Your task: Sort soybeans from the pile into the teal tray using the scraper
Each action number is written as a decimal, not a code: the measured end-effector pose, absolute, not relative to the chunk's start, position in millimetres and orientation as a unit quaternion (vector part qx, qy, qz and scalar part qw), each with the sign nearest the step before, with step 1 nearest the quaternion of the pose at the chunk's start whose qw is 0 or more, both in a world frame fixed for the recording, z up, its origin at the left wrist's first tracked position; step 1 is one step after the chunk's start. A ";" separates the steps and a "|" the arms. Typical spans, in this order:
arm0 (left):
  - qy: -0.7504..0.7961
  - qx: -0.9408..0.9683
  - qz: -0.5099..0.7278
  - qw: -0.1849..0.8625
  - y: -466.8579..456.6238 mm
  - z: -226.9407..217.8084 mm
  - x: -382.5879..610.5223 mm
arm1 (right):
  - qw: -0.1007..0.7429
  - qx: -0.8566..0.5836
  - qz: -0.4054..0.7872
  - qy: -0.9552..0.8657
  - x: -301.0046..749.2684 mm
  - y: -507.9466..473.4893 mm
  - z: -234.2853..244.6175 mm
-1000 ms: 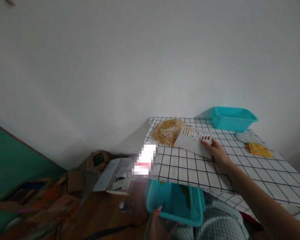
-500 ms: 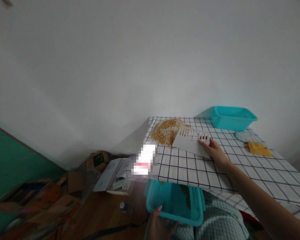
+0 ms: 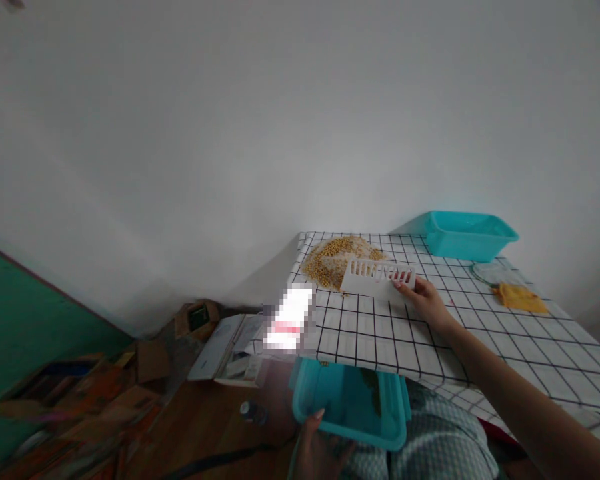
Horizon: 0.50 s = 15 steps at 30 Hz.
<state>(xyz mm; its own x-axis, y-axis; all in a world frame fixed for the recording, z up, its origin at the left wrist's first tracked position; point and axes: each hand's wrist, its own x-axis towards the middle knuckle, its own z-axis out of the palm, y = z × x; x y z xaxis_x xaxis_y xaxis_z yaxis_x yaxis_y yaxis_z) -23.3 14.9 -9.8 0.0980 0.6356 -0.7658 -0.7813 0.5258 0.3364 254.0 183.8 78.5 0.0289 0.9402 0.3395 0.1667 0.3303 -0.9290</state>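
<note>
My right hand (image 3: 427, 303) grips the right end of a white plastic board with a row of slots (image 3: 367, 287), thumb over its face. The board's left end is at the near edge of a pile of yellow beans (image 3: 325, 263), which look like soybeans mixed with pale, smaller grains. Below the table edge, my left hand (image 3: 317, 447) holds the near left side of a turquoise plastic tub (image 3: 343, 400) over my lap, its thumb on the rim. Some beans or grains show inside the tub; the fingers beneath are partly hidden.
A second turquoise tub (image 3: 470, 239) stands at the back of the table, on a checked cloth (image 3: 380, 340). In front of it lie a clear bag (image 3: 493, 274) and a yellow packet (image 3: 523, 298). A blurred bright patch covers the table's left edge. Cardboard boxes (image 3: 153, 360) clutter the floor.
The slotted board has shifted slightly left and tilted, so its face looks narrower. My right hand moved left with it. My left hand and the lower tub have stayed in place.
</note>
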 end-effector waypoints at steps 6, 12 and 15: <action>0.471 -0.076 0.483 0.734 14.2 -8.2 -21.7 | 0.540 -0.459 0.354 -0.611 252.7 179.8 82.1; 0.470 -0.076 0.473 0.742 14.1 -8.2 -21.9 | 0.526 -0.459 0.369 -0.614 250.4 175.9 85.2; 0.472 -0.077 0.474 0.739 14.1 -8.4 -22.0 | 0.534 -0.468 0.355 -0.608 250.3 176.2 85.7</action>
